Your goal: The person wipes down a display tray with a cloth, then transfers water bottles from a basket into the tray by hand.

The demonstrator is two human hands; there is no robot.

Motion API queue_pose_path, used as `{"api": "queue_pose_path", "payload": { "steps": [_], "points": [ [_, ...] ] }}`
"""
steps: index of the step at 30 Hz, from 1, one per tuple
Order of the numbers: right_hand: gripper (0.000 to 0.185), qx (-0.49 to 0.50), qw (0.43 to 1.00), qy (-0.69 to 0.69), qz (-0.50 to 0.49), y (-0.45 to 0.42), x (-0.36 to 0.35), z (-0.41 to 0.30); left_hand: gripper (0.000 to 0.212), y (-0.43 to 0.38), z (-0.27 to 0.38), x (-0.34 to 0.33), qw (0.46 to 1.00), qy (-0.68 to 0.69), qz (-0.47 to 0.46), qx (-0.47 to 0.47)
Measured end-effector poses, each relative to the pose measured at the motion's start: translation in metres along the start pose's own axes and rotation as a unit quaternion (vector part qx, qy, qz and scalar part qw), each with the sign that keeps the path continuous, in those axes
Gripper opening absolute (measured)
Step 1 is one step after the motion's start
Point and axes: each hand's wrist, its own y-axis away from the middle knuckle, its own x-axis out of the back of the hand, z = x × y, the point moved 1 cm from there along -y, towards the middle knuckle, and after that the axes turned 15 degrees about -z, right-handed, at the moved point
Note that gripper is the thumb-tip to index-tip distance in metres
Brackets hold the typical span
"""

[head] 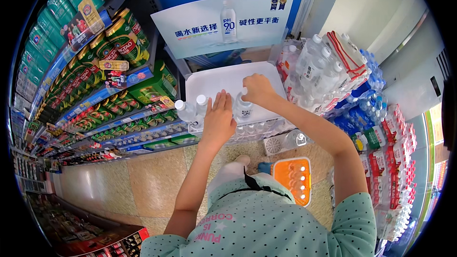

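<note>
My right hand (260,89) grips the neck and white cap of a clear plastic water bottle (244,109). The bottle stands upright near the front edge of a white display stand's top (228,75). Beside it, to the left, my left hand (219,117) is stretched forward with its fingers extended close together; whatever lies beneath the palm is hidden. Just left of those fingers stands a capped water bottle (201,105). Another capped bottle (185,110) is at the stand's front left corner.
Shelves of beer cans (103,53) line the left side. Behind the stand rises a printed sign (225,25). Bottled-water packs (321,71) are stacked to the right. On the floor are an orange basket (278,171) holding several bottles and a boxy grey unit (273,145).
</note>
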Motion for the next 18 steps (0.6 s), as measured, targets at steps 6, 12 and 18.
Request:
{"api": "queue_pose_path", "payload": {
  "steps": [6, 12, 18],
  "points": [
    [0.035, 0.028, 0.998, -0.016, 0.049, 0.0021, -0.0016, -0.0012, 0.07, 0.0003, 0.0034, 0.0028, 1.0, -0.006, -0.007, 0.004],
    [0.035, 0.021, 0.998, -0.023, 0.058, 0.0011, -0.0037, -0.0021, 0.069, 0.0002, 0.0018, 0.0006, 1.0, -0.011, -0.007, 0.004],
    [0.037, -0.03, 0.999, 0.003, 0.015, -0.0034, -0.0063, -0.0021, 0.069, 0.0002, 0.0005, -0.0025, 1.0, -0.014, -0.001, 0.004]
  ]
}}
